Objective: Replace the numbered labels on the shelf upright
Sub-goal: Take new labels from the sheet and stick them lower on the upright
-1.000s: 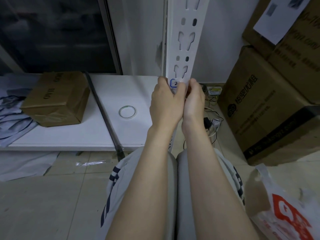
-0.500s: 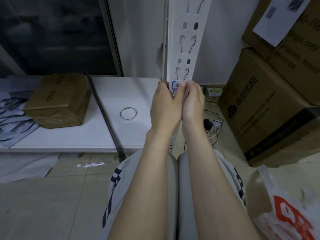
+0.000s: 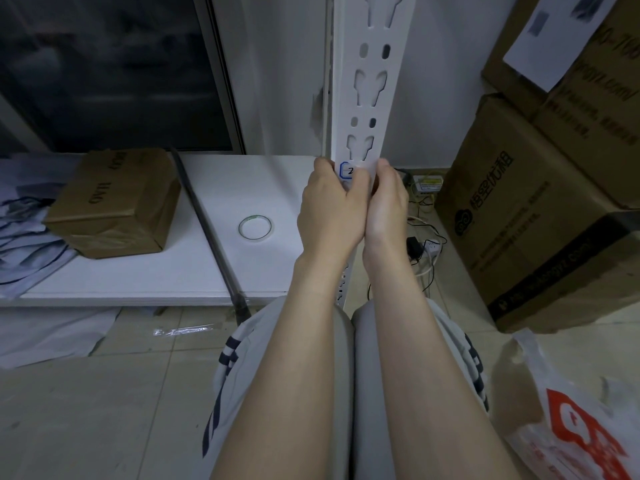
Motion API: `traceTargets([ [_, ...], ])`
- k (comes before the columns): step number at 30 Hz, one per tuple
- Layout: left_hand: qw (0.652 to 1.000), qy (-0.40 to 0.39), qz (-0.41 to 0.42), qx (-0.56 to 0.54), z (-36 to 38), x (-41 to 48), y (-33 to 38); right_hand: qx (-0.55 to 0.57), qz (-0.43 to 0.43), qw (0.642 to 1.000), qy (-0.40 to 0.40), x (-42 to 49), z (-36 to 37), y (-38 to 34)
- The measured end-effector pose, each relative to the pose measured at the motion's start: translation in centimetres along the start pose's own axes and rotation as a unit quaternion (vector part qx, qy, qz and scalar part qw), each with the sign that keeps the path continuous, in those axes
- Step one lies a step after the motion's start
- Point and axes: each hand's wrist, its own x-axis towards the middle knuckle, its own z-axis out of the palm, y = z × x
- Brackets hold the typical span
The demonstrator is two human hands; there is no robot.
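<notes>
Tape roll (image 3: 255, 226) lies on the white board, left of the work. Left hand (image 3: 329, 209) is curled round the shelf upright (image 3: 370, 81), one digit overlapping the numbered label (image 3: 346, 170) stuck on its face below a keyhole slot. Right hand (image 3: 386, 206) clasps the opposite edge, touching the left hand. Label judged thin, light, flimsy and tacky; best lifted by a corner.

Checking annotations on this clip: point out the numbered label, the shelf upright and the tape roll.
numbered label (image 3: 346, 170): head view, its exposed blue-bordered corner.
shelf upright (image 3: 344, 95): head view, white face beside a keyhole slot.
tape roll (image 3: 255, 241): head view, near rim of ring.
</notes>
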Motion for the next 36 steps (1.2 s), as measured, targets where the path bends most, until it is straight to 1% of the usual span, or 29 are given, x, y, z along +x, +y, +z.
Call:
traceTargets([
  [4, 1.0, 0.011, -0.005, -0.006, -0.01, 0.46, -0.67, 0.001, 0.0, 1.0, 0.002, -0.23, 0.04, 0.0],
  [10, 0.999, 0.001, -0.013, -0.032, -0.09, -0.02, -0.48, -0.018, -0.009, 1.0, 0.009, -0.33, 0.17, -0.09],
  [18, 0.999, 0.003, -0.002, -0.039, -0.06, -0.14, -0.46, -0.02, -0.008, 1.0, 0.003, -0.47, 0.0, -0.26],
  [30, 1.0, 0.005, 0.003, 0.022, -0.15, -0.19, 0.16, -0.013, 0.003, 1.0, -0.002, -0.26, -0.1, -0.24],
  [34, 1.0, 0.007, 0.002, 0.029, -0.02, -0.19, 0.12, -0.005, 0.0, 1.0, -0.007, -0.2, -0.13, -0.24],
  [36, 1.0, 0.012, -0.002, 0.014, -0.04, -0.02, -0.22, -0.01, 0.001, 1.0, -0.006, -0.29, -0.02, -0.15],
])
